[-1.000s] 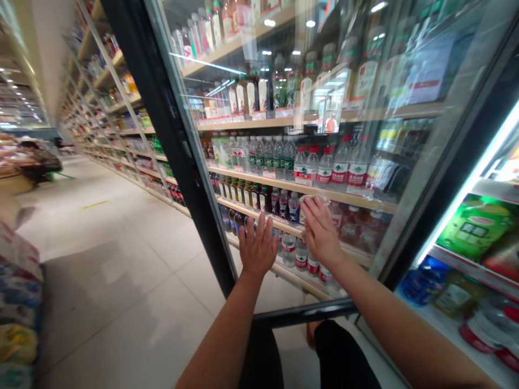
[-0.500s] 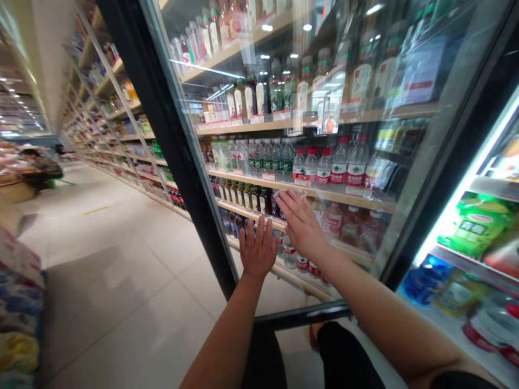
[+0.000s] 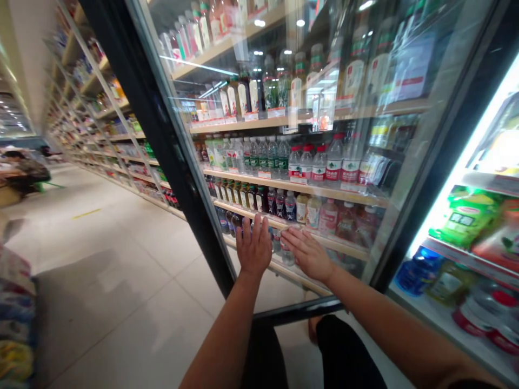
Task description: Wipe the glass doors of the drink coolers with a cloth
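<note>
Glass door: the pane [image 3: 279, 294] stands tilted in view within a dark frame [image 3: 166, 146], its lower edge just ahead of the person's dark-clad legs [image 3: 344, 351].
Left hand: the left hand [image 3: 253, 251] is laid palm-first on the pane, close to the lower left corner, fingers spread and pointing up; it is open and grips nothing.
Right hand: the right hand [image 3: 310, 254] lies flat on the pane just beside the left, toward the middle of the lower edge, fingers stretched out, close together and angled leftward; whether anything is under the palm cannot be told.
Bottles in the glass: above the hands, green-labelled bottles [image 3: 271, 154] and red-capped bottles [image 3: 332, 162] share one shelf; dark bottles [image 3: 253, 197] line the shelf below.
Reflections: bright ceiling lights show across the pane's upper part.
Lit shelves: beyond the frame's right edge, a green packet [image 3: 462, 219] sits on the upper shelf, with a blue bottle [image 3: 419, 270] on the one beneath.
Aisle: to the frame's left, long shelving [image 3: 109, 116] runs back along a pale tiled floor [image 3: 130, 292] bearing a yellow strip [image 3: 86, 214].
Far left: a person in patterned clothing [image 3: 26, 170] sits, blurred.
</note>
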`<state>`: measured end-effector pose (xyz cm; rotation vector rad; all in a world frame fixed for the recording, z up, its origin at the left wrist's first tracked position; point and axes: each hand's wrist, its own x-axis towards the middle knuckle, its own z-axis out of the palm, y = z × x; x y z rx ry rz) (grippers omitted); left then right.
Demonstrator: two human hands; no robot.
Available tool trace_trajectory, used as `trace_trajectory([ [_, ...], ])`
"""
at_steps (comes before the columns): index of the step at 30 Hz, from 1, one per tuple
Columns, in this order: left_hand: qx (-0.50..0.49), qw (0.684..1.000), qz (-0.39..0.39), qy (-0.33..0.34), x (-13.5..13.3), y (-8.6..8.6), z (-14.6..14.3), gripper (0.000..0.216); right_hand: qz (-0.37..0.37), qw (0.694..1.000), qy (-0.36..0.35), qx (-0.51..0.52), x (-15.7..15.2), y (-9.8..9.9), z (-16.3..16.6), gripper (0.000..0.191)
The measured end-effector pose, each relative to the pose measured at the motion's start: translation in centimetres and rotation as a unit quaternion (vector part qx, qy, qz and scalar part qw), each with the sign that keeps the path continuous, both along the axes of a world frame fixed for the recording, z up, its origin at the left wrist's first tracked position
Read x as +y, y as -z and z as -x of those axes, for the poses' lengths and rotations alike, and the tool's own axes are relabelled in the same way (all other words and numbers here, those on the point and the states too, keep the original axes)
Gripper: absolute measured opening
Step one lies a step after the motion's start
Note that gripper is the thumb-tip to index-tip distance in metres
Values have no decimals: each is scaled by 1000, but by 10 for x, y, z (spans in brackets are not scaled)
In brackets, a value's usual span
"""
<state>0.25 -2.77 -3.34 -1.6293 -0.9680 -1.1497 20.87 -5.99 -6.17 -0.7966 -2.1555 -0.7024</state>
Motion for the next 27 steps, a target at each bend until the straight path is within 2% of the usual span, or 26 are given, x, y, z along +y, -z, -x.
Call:
trace_trajectory([
  [5, -7, 1000, 8, -6, -1, 2, -1, 51, 28, 998, -24, -54, -8, 23, -14, 63],
  [7, -5, 1000, 1, 0, -1, 1, -1, 53, 20, 999, -14, -44, -8, 21, -18, 61],
  [12, -4, 1000, -15, 4, -3, -3, -1, 62, -34, 991, 81, 104, 1, -5, -30, 67],
  [14, -2, 1000, -15, 2, -2, -3, -1, 65, -47, 982, 96, 156, 3, 0, -34, 71],
  [19, -2, 1000, -4, 14, -2, -2, -1, 68, -7, 971, 111, 210, -2, 35, -36, 73],
  [21, -2, 1000, -5, 13, -2, -2, 0, 69, 7, 968, 114, 223, -1, 34, -38, 72],
  [25, -5, 1000, -4, 17, -2, -3, -1, 69, -15, 957, 109, 267, 7, 18, -46, 71],
  [27, -6, 1000, -1, 19, -2, -3, -1, 68, -25, 953, 115, 278, 9, 23, -49, 70],
])
